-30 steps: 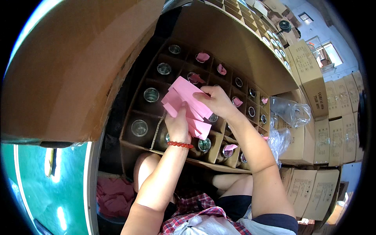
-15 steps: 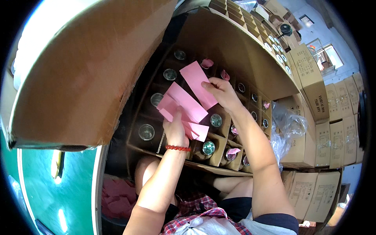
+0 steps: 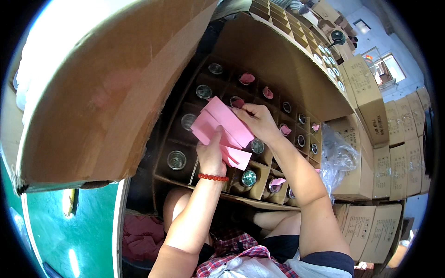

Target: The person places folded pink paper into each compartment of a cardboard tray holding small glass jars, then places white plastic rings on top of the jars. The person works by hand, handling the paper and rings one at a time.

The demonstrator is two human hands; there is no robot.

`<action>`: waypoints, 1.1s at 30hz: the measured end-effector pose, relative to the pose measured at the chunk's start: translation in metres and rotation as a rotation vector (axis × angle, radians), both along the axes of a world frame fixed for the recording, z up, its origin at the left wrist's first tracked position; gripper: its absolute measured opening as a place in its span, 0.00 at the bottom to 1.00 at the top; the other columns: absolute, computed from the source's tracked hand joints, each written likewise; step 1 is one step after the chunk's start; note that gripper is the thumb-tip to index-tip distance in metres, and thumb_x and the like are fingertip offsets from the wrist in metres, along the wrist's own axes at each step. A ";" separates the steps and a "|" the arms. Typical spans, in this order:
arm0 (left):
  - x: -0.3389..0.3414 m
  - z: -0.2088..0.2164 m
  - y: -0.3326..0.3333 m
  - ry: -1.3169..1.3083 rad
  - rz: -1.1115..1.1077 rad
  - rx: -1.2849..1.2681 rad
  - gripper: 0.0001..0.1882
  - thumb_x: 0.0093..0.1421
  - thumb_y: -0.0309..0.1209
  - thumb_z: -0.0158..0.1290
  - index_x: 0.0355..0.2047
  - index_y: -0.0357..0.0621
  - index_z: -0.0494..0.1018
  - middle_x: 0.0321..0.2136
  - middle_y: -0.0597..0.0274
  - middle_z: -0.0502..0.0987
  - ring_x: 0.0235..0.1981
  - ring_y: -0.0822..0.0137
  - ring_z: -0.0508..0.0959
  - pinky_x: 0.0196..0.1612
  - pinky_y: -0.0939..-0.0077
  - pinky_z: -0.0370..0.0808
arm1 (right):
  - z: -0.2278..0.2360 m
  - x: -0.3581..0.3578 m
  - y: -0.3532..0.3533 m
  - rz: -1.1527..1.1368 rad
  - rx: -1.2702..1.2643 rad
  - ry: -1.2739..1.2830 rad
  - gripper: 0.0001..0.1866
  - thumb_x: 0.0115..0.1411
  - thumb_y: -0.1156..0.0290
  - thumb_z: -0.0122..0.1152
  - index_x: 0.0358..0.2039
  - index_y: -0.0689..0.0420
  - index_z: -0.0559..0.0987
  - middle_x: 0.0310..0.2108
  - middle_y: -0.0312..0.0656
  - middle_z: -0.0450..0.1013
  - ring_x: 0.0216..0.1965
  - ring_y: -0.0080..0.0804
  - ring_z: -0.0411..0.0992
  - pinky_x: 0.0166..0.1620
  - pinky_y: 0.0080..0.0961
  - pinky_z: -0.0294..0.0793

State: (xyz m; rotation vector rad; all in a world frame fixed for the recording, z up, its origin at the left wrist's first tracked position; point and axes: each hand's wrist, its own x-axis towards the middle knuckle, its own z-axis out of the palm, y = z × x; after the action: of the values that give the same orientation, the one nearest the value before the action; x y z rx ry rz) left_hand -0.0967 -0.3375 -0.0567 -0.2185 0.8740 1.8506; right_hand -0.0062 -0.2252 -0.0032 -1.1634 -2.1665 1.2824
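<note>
My left hand (image 3: 212,155), with a red bead bracelet on its wrist, grips several pink paper slips (image 3: 211,127) fanned out over an open carton (image 3: 287,69). The fingers of my right hand (image 3: 255,121) are pinched at the upper edge of these slips; their tips are partly hidden. Cardboard dividers split the carton into cells that hold glass cups. A clear glass (image 3: 176,160) stands in the near left cell and a greenish glass (image 3: 249,178) at the near edge. Crumpled pink paper (image 3: 247,78) pokes out of some glasses, including one just beyond my right fingertips.
A large carton flap (image 3: 97,97) rises at the left above a green tabletop (image 3: 92,227). Pink paper (image 3: 143,236) lies in a container by my legs. Clear plastic wrap (image 3: 338,153) sits at the right, with stacked cartons (image 3: 396,167) beyond. Another divided carton (image 3: 292,28) stands behind.
The slip my right hand held apart has come down against the left hand's slips. My right hand has moved slightly down and left. A pink-stuffed glass now shows beyond it.
</note>
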 end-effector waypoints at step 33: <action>0.007 0.013 -0.003 -0.054 -0.017 -0.051 0.16 0.57 0.24 0.54 0.45 0.32 0.66 0.41 0.57 0.73 0.41 0.69 0.74 0.44 0.77 0.70 | -0.080 -0.124 0.184 0.253 0.942 -0.718 0.09 0.51 0.70 0.55 0.33 0.58 0.78 0.34 0.51 0.75 0.38 0.47 0.74 0.40 0.42 0.73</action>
State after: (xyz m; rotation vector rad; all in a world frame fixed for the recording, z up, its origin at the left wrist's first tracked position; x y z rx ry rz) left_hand -0.0902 -0.3401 -0.0438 -0.2912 0.8841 1.8001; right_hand -0.1298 -0.0414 -0.0832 -0.9929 -2.9268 -0.2592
